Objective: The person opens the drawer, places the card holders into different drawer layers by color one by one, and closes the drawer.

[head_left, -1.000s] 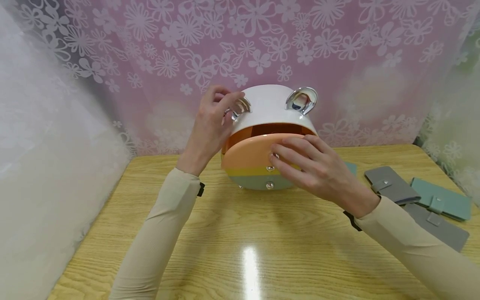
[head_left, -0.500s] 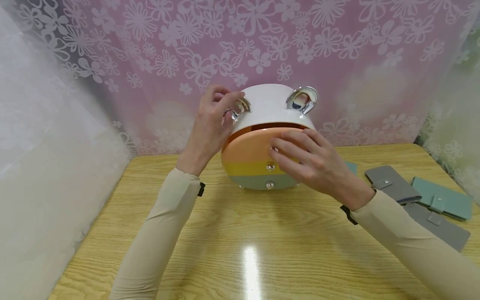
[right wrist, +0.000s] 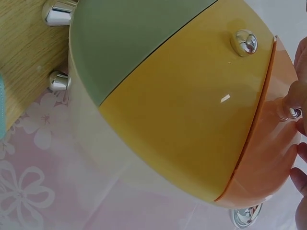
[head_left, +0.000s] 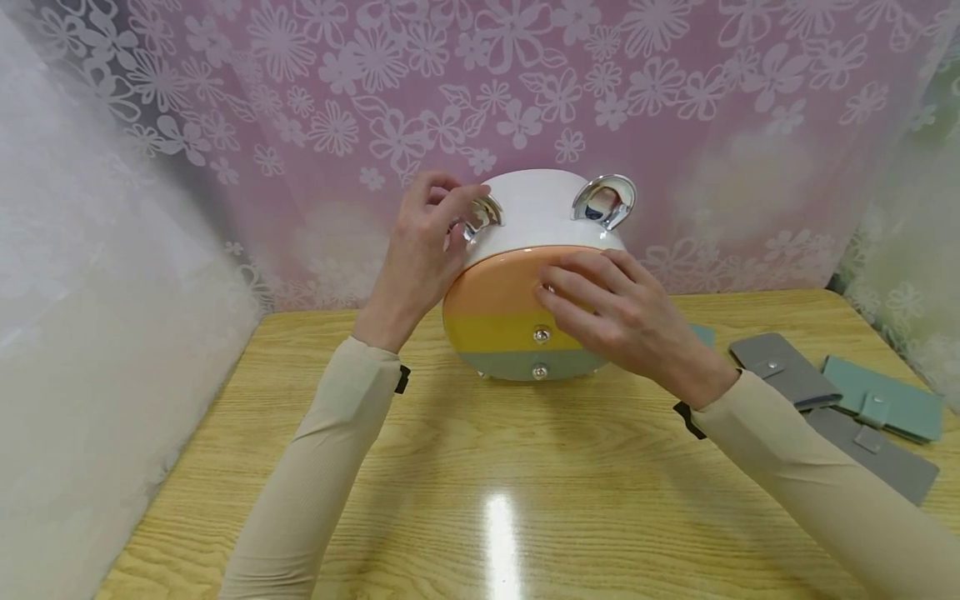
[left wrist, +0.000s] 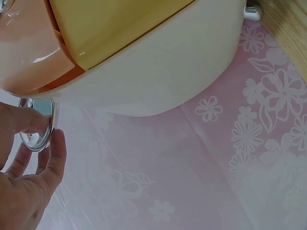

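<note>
A white oval drawer box (head_left: 536, 208) with silver ears stands on the table. Its front has an orange drawer (head_left: 495, 283) on top, a yellow one (head_left: 491, 333) in the middle and a green one (head_left: 498, 363) at the bottom. My left hand (head_left: 423, 242) pinches the left silver ear (left wrist: 34, 141), thumb in front and fingers behind. At the orange drawer's silver knob (right wrist: 294, 113), my right hand (head_left: 618, 308) holds on with its fingertips, partly hiding it; other fingers lie against the orange front. That drawer sits almost flush with the box.
To the right lie two grey wallets (head_left: 783, 369) and a green wallet (head_left: 885, 397), overlapping. Another green item (head_left: 702, 335) shows partly behind the right hand. A pink flowered curtain (head_left: 360, 125) hangs behind the wooden table (head_left: 420, 483).
The orange drawer has slid back into the box with my right hand, and the dark gap above it has closed. My left hand stays on the ear.
</note>
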Demonstrator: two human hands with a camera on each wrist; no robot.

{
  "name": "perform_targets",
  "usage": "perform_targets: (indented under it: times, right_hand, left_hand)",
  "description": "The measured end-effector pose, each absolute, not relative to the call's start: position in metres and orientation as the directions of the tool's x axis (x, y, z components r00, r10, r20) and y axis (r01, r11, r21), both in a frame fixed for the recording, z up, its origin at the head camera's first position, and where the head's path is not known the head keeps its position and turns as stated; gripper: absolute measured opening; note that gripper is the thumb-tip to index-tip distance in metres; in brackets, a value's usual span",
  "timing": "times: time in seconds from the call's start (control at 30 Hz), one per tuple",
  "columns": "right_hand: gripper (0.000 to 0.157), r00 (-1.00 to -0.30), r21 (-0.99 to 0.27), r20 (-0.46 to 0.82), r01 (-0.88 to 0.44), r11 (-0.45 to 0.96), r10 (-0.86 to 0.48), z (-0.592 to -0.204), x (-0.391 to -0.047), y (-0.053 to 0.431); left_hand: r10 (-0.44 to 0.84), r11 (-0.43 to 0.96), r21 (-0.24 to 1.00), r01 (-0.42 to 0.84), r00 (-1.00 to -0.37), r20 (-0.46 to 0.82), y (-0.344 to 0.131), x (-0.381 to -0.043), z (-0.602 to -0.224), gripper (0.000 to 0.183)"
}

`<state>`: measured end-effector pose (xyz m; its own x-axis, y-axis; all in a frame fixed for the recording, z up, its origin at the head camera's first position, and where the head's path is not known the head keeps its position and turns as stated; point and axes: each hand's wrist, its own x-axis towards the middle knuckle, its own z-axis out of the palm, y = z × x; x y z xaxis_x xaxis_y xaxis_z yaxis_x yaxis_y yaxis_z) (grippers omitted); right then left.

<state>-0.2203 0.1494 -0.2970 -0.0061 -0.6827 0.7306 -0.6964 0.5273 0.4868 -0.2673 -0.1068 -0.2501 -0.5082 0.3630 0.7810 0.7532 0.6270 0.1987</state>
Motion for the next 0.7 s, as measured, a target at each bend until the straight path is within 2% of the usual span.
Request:
perform_targets:
  times: [0.43, 0.7]
  right_hand:
    - [0.024, -0.004, 0.497, 0.725, -0.688, 0.528, -0.689, -0.298, -0.2248, 0.1492]
    - [0.024, 0.005, 0.501, 0.73, -0.684, 0.53, -0.683, -0.3, -0.2228, 0.1497]
  left_hand:
    - [0.361, 0.617, 0.198, 0.762, -0.497, 0.789, -0.1069, -0.2682, -0.2498, 0.043]
    - [0.355, 0.644, 0.2, 0.738, -0.521, 0.776, -0.106, -0.2658, -0.2488, 0.043]
